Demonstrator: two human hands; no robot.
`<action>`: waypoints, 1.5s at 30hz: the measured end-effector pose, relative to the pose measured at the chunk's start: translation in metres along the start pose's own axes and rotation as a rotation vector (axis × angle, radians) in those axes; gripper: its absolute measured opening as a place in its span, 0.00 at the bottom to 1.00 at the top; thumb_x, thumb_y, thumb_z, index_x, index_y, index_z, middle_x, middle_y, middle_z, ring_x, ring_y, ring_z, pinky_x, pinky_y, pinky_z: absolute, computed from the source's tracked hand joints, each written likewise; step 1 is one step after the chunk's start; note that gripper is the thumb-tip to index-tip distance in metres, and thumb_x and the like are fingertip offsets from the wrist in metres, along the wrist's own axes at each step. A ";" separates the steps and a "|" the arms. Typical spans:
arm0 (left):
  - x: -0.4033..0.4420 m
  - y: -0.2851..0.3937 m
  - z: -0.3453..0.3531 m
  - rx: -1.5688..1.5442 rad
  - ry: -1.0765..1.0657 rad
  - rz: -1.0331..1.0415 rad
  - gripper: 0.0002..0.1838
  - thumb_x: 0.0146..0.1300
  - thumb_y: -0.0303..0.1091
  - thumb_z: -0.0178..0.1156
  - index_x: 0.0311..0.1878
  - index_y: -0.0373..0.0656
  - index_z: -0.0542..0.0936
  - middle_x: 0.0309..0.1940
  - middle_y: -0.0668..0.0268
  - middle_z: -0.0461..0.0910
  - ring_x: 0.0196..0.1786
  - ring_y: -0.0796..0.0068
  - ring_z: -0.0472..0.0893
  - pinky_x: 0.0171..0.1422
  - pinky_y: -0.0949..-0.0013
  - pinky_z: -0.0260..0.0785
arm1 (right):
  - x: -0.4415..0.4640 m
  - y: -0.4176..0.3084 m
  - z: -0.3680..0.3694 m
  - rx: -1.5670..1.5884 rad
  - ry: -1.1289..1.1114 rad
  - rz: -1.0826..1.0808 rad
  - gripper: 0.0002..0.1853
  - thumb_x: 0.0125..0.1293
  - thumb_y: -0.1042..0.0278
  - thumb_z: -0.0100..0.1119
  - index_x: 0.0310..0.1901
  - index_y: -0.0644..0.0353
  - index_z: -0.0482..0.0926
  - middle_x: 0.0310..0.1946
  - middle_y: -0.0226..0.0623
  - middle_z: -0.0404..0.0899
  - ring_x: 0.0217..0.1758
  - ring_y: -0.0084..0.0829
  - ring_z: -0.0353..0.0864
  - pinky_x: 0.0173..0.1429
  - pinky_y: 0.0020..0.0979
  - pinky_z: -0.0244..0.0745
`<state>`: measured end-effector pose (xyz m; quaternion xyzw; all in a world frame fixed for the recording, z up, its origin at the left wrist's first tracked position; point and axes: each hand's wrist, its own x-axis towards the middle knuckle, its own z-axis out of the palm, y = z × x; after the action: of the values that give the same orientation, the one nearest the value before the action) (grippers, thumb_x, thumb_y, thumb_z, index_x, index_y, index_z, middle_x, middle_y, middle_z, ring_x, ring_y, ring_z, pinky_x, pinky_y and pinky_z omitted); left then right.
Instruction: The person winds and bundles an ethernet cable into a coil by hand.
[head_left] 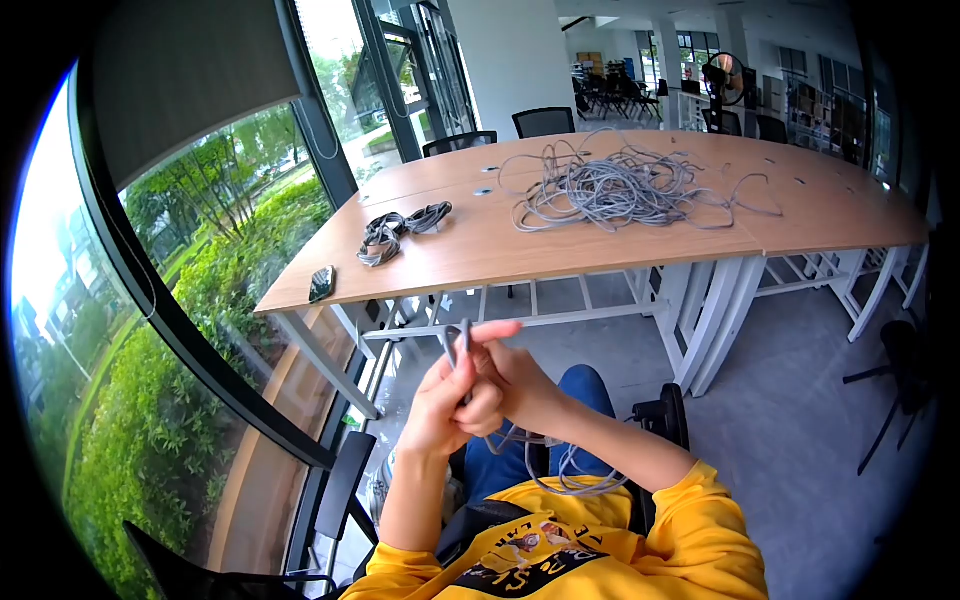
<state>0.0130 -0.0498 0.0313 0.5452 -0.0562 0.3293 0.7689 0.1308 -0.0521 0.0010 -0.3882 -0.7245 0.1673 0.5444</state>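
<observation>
First and largest, a wide wooden table [480, 265]. On the table, toward its middle and far side, a big tangled pile of gray cable [625, 190], with many loose strands around. On the near side of the table, lower than its top, loose loops [585, 490] over the lap, close to a chair armrest [665, 415]. On the left part of the table, well apart from the pile, dark coiled bundles [382, 238]. In front of the near table edge, not touching it, the left hand [440, 405] and the right hand [515, 375], very close together. Near the left front corner of the table, a dark flat object [322, 284], maybe a phone. Thinnest, between the hands and the table edge, a gray cable [450, 345], bent upward and seemingly joined to the loops below. Left thumb and fingers clamped on this cable; right index finger stretched out beside it, with other right fingers bent and partly hidden: cannot tell whether gripping too. Possible trouble, only as judgement: snagging of the loops on the armrest, if pulled too quickly; a new knot, from crossed strands; a slipping bend, from too weak a pinch.
</observation>
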 end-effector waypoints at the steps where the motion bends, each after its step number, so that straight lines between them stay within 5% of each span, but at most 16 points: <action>1: -0.001 0.000 -0.003 -0.004 -0.032 0.027 0.23 0.65 0.44 0.34 0.58 0.39 0.55 0.07 0.78 0.47 0.09 0.88 0.45 0.13 0.79 0.36 | 0.003 0.003 -0.001 0.017 -0.037 0.049 0.12 0.65 0.61 0.37 0.36 0.62 0.62 0.17 0.51 0.71 0.23 0.51 0.73 0.22 0.41 0.64; 8: -0.009 0.012 -0.017 -0.109 0.066 0.048 0.17 0.66 0.43 0.34 0.43 0.39 0.64 0.07 0.79 0.46 0.08 0.88 0.42 0.13 0.79 0.35 | 0.015 -0.002 -0.018 -0.073 0.154 -0.144 0.09 0.62 0.67 0.45 0.36 0.63 0.63 0.21 0.51 0.72 0.26 0.49 0.74 0.24 0.38 0.64; 10: -0.010 0.019 -0.028 -0.101 0.222 -0.003 0.15 0.66 0.43 0.35 0.42 0.40 0.64 0.07 0.79 0.46 0.08 0.88 0.43 0.13 0.80 0.35 | 0.016 -0.009 -0.039 0.060 -0.042 0.258 0.11 0.60 0.66 0.48 0.29 0.67 0.67 0.17 0.49 0.72 0.20 0.45 0.73 0.22 0.36 0.65; 13: -0.008 0.020 -0.024 0.036 0.332 -0.016 0.15 0.66 0.41 0.37 0.39 0.39 0.66 0.09 0.78 0.48 0.10 0.88 0.45 0.14 0.80 0.36 | 0.018 -0.013 -0.053 0.138 -0.061 0.321 0.11 0.60 0.66 0.49 0.29 0.67 0.68 0.16 0.49 0.71 0.18 0.43 0.72 0.22 0.34 0.64; 16: -0.006 0.020 -0.019 0.176 0.413 -0.046 0.15 0.66 0.40 0.37 0.33 0.39 0.68 0.10 0.78 0.49 0.12 0.89 0.46 0.15 0.81 0.37 | 0.019 -0.008 -0.052 -0.071 0.076 0.030 0.11 0.60 0.67 0.49 0.31 0.69 0.67 0.16 0.50 0.70 0.17 0.43 0.71 0.22 0.32 0.63; 18: -0.007 0.019 -0.022 0.132 0.331 -0.109 0.14 0.66 0.40 0.37 0.30 0.41 0.66 0.10 0.77 0.49 0.12 0.89 0.46 0.15 0.81 0.37 | 0.022 0.004 -0.048 -0.142 0.157 -0.139 0.09 0.60 0.67 0.49 0.34 0.66 0.71 0.12 0.35 0.67 0.10 0.19 0.63 0.16 0.23 0.59; 23: -0.008 0.015 -0.026 0.073 0.317 -0.129 0.15 0.66 0.41 0.36 0.27 0.43 0.64 0.10 0.78 0.49 0.11 0.88 0.45 0.15 0.80 0.37 | 0.021 -0.012 -0.053 -0.129 0.110 -0.040 0.09 0.60 0.67 0.49 0.33 0.67 0.71 0.12 0.36 0.67 0.11 0.20 0.64 0.18 0.23 0.59; 25: -0.011 0.012 -0.034 -0.261 0.040 -0.118 0.13 0.66 0.40 0.37 0.34 0.41 0.64 0.09 0.78 0.49 0.11 0.88 0.45 0.15 0.80 0.37 | 0.022 -0.013 -0.053 -0.115 0.096 -0.031 0.10 0.60 0.67 0.49 0.32 0.66 0.71 0.12 0.35 0.67 0.11 0.20 0.65 0.19 0.22 0.60; 28: -0.014 0.014 -0.022 -0.198 -0.095 -0.110 0.14 0.65 0.40 0.36 0.43 0.38 0.62 0.08 0.77 0.49 0.10 0.88 0.45 0.15 0.80 0.38 | 0.020 -0.007 -0.053 0.007 0.048 0.167 0.12 0.61 0.63 0.49 0.29 0.66 0.71 0.10 0.32 0.67 0.11 0.20 0.66 0.18 0.22 0.61; 30: -0.013 0.010 -0.020 -0.234 -0.138 -0.089 0.17 0.65 0.39 0.36 0.49 0.36 0.58 0.08 0.77 0.49 0.10 0.88 0.46 0.15 0.80 0.37 | 0.017 0.003 -0.044 0.460 0.043 0.319 0.16 0.60 0.58 0.50 0.27 0.66 0.70 0.11 0.30 0.68 0.14 0.20 0.71 0.17 0.23 0.64; 32: -0.013 0.007 -0.021 -0.289 -0.161 0.027 0.18 0.66 0.40 0.35 0.51 0.36 0.58 0.08 0.77 0.49 0.09 0.87 0.46 0.14 0.80 0.37 | 0.014 -0.010 -0.046 0.535 -0.010 0.363 0.18 0.61 0.55 0.48 0.25 0.64 0.70 0.11 0.29 0.68 0.14 0.20 0.70 0.17 0.22 0.62; 36: -0.006 0.004 -0.024 -0.092 0.145 0.067 0.18 0.65 0.47 0.33 0.30 0.44 0.63 0.07 0.77 0.49 0.09 0.87 0.45 0.13 0.80 0.36 | 0.012 -0.007 -0.046 0.652 -0.058 0.421 0.23 0.63 0.50 0.40 0.21 0.63 0.67 0.10 0.31 0.67 0.14 0.21 0.68 0.18 0.23 0.62; 37: -0.003 0.004 -0.022 -0.057 0.225 0.004 0.21 0.65 0.49 0.29 0.20 0.47 0.57 0.06 0.78 0.47 0.08 0.87 0.42 0.11 0.80 0.35 | 0.012 -0.007 -0.044 0.651 -0.059 0.421 0.23 0.63 0.50 0.40 0.21 0.63 0.67 0.10 0.31 0.67 0.14 0.21 0.68 0.18 0.23 0.62; 39: 0.002 0.001 -0.019 -0.009 0.259 -0.028 0.22 0.65 0.50 0.31 0.19 0.48 0.57 0.06 0.78 0.48 0.08 0.87 0.43 0.11 0.79 0.35 | 0.011 -0.009 -0.033 0.125 0.026 0.184 0.26 0.65 0.49 0.35 0.22 0.65 0.67 0.10 0.37 0.66 0.14 0.26 0.67 0.21 0.27 0.63; 43: 0.008 -0.005 -0.014 0.060 0.314 -0.053 0.22 0.65 0.50 0.33 0.19 0.48 0.58 0.08 0.75 0.51 0.11 0.86 0.46 0.14 0.79 0.37 | 0.004 -0.012 -0.014 0.113 0.081 0.052 0.25 0.65 0.52 0.33 0.24 0.66 0.70 0.18 0.48 0.73 0.21 0.45 0.73 0.26 0.33 0.67; 45: 0.008 -0.005 -0.011 0.135 0.350 -0.059 0.22 0.65 0.50 0.34 0.19 0.47 0.58 0.08 0.75 0.52 0.11 0.86 0.47 0.14 0.79 0.38 | 0.001 -0.012 -0.012 0.124 0.055 0.068 0.25 0.65 0.52 0.33 0.25 0.66 0.70 0.18 0.49 0.73 0.23 0.46 0.74 0.27 0.34 0.67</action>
<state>0.0191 -0.0379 0.0262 0.5314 0.1167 0.3993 0.7379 0.1369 -0.0610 0.0133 -0.3827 -0.6841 0.2194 0.5809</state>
